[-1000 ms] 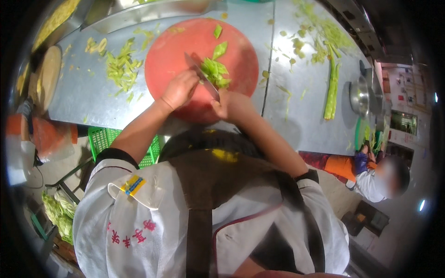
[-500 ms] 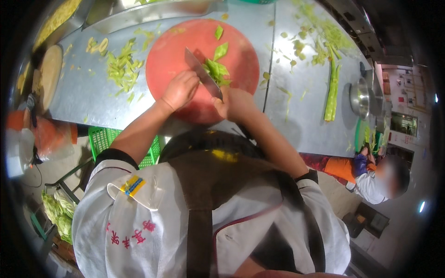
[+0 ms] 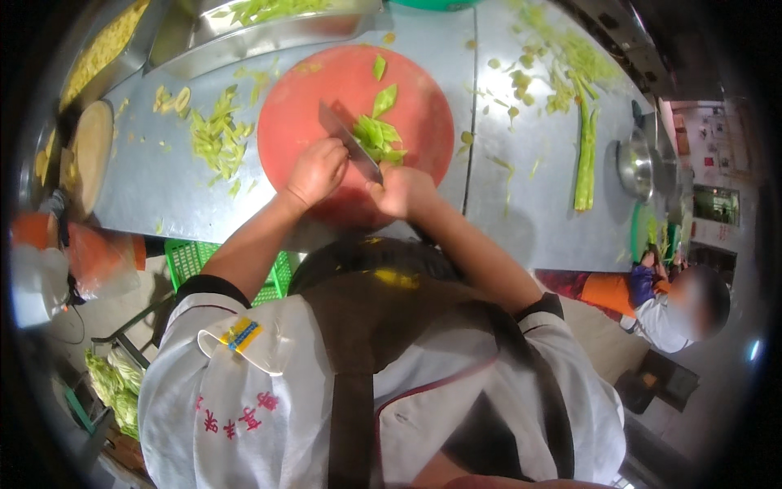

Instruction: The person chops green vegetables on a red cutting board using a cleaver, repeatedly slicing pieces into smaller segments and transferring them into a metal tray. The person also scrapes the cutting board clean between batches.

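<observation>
The right hand (image 3: 401,193) grips the handle of a knife (image 3: 342,134), whose blade slants toward the far left. The left hand (image 3: 319,169) is curled in with its fingers at the left side of the blade; whether it holds anything cannot be told. Just right of the blade lies a small heap of cut green pieces (image 3: 376,138), and two loose slices (image 3: 385,99) sit farther off, all on a round red cutting board (image 3: 285,114). The board rests on a metal counter (image 3: 163,200). Left of the board is a pile of green slivers (image 3: 218,138); beyond it, at the far left, stands a metal tray (image 3: 277,39) with chopped greens in it. Well to the right lie long green stalks (image 3: 585,159), near a metal bowl (image 3: 635,171). A green basket (image 3: 187,262) is at the counter's near left edge, and a co-worker (image 3: 664,322) is at the right.
</observation>
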`<state>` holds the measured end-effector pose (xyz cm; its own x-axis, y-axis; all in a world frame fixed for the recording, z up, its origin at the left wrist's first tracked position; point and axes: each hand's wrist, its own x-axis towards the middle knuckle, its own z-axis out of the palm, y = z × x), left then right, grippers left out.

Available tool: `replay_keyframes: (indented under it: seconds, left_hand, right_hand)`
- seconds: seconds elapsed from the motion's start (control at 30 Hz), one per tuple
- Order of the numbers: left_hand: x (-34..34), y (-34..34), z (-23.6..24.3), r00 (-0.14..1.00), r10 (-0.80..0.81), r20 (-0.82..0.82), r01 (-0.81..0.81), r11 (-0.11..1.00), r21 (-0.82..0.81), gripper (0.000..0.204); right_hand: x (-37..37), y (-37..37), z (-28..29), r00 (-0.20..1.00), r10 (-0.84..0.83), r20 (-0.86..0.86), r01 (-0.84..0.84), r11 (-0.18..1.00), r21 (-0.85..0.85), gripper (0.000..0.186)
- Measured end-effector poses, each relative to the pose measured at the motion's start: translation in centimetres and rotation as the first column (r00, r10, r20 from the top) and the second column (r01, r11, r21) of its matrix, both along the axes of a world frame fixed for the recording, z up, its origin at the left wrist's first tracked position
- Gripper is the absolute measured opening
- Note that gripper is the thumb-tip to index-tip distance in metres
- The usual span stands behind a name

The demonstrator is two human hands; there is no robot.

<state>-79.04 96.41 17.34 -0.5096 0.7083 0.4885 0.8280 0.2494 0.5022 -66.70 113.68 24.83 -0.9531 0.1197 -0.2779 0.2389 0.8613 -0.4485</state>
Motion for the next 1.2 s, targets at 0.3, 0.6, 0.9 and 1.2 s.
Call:
replay_keyframes:
  seconds: [0.3, 0.6, 0.9, 1.2]
  left_hand:
    - [-4.5, 1.6, -1.4, 0.921, 0.237, 0.309, -0.268, 0.961, 0.062, 0.013]
    - [-20.2, 13.7, -2.4, 0.871, 0.077, 0.486, 0.049, 0.969, -0.242, 0.040]
    - [-19.8, 10.9, 0.1, 0.520, 0.205, 0.829, -0.121, 0.979, -0.166, 0.008]
    - [-5.8, -1.7, 2.9, 0.974, 0.140, 0.180, -0.150, 0.988, 0.041, 0.018]
  right_hand:
    - [5.8, 4.8, 2.6, 0.964, -0.264, 0.024, 0.261, 0.930, -0.259, 0.041]
    - [4.7, 3.8, 1.2, 0.980, 0.167, 0.106, -0.109, 0.906, -0.410, 0.036]
    - [2.4, 2.7, -1.2, 0.977, 0.014, 0.215, 0.064, 0.934, -0.351, 0.031]
    - [2.0, 1.4, -3.2, 0.955, -0.043, -0.294, 0.018, 0.996, -0.088, 0.024]
